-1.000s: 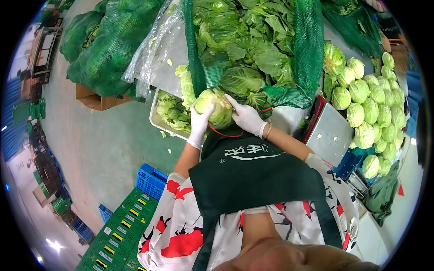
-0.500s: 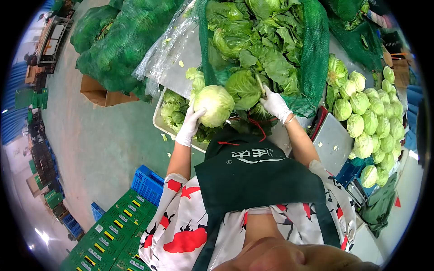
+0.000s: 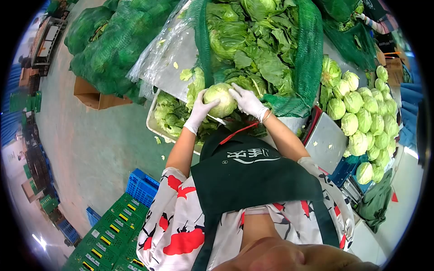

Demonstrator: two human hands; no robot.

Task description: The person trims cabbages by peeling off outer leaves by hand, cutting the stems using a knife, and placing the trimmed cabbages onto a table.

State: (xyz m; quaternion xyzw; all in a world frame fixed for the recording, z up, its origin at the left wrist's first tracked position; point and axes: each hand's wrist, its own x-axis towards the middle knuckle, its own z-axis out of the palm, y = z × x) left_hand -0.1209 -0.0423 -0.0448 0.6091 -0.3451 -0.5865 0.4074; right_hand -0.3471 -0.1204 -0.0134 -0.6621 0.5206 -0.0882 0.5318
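A pale green cabbage (image 3: 220, 100) is between my two gloved hands, in front of the apron. My left hand (image 3: 199, 113) grips it from the left, thumb across its near side. From the right, my right hand (image 3: 248, 103) has its fingers against the same cabbage. Just beyond lies an open green mesh sack (image 3: 308, 58) full of cabbages and loose dark outer leaves (image 3: 275, 67). Below and left of the cabbage, a white bin (image 3: 152, 118) holds leafy trimmings (image 3: 169, 115). A thin whitish strip shows under the cabbage; I cannot make out what it is.
Trimmed cabbages (image 3: 361, 113) are piled on the right, beside a metal plate (image 3: 326, 137). Full green mesh sacks (image 3: 108, 58) and a cardboard box (image 3: 97, 95) stand left. Green crates (image 3: 108, 235) and a blue crate (image 3: 142, 186) are lower left. Another person's arm (image 3: 384, 23) shows upper right.
My right hand has left the leafy cabbage by the sack and moved left onto the cabbage in my left hand. That cabbage has turned and shifted slightly right.
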